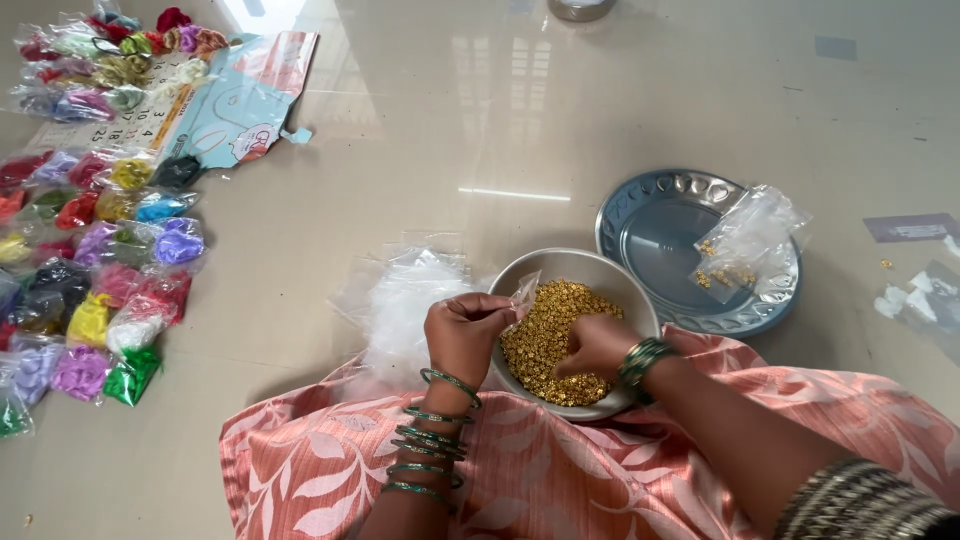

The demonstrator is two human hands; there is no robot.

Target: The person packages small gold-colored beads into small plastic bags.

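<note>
A steel bowl (575,266) full of small gold beads (550,330) rests against my lap on the floor. My left hand (465,330) pinches a small clear plastic pouch (523,296) over the bowl's left rim. My right hand (597,345) is down in the beads with its fingers curled, scooping or pinching them. Both wrists carry green bangles. A pile of empty clear pouches (405,300) lies just left of the bowl.
A round steel plate (650,225) behind the bowl holds filled clear pouches (745,240) of gold beads. Many packets of coloured material (95,250) spread over the floor at left, beside a calendar sheet (235,100). Paper scraps (915,295) lie at right. Peach patterned cloth (560,470) covers my lap.
</note>
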